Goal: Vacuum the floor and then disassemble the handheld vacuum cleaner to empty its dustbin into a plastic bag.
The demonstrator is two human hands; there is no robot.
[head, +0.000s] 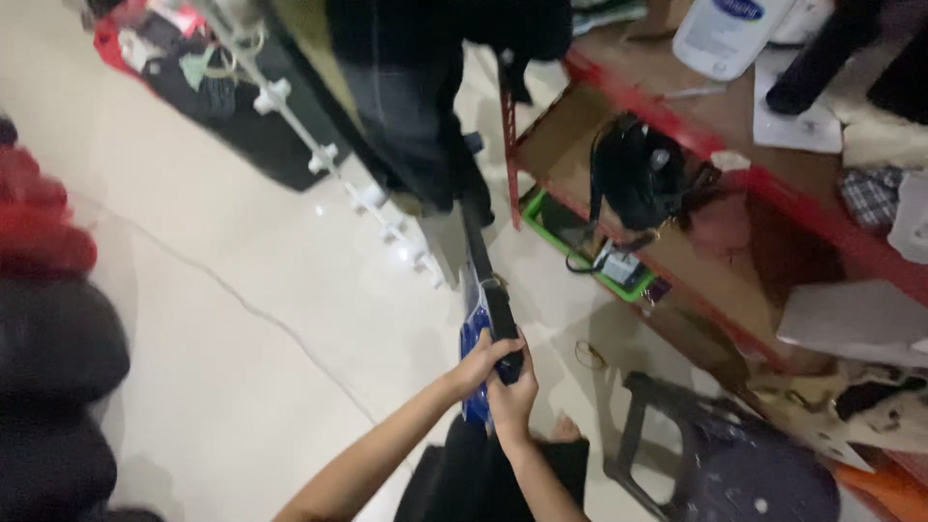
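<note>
Both my hands grip the lower end of a long black pole [486, 280] that slants up and away over the pale floor. My left hand [474, 365] wraps the handle from the left, and my right hand [513, 394] holds it just below. A blue, shiny piece [471, 333] sits against the pole right above my hands; what it is stays unclear. The pole's far end reaches a dark hanging garment [416, 116], and its tip is hidden there.
A red metal shelf [773, 184] with cardboard boards stands at right, holding a black bag [638, 174], a white bottle [725, 34] and a green tray [580, 242]. A dark plastic stool [735, 464] is at lower right. A white hook rack [329, 155] and a black case [242, 116] lie at upper left.
</note>
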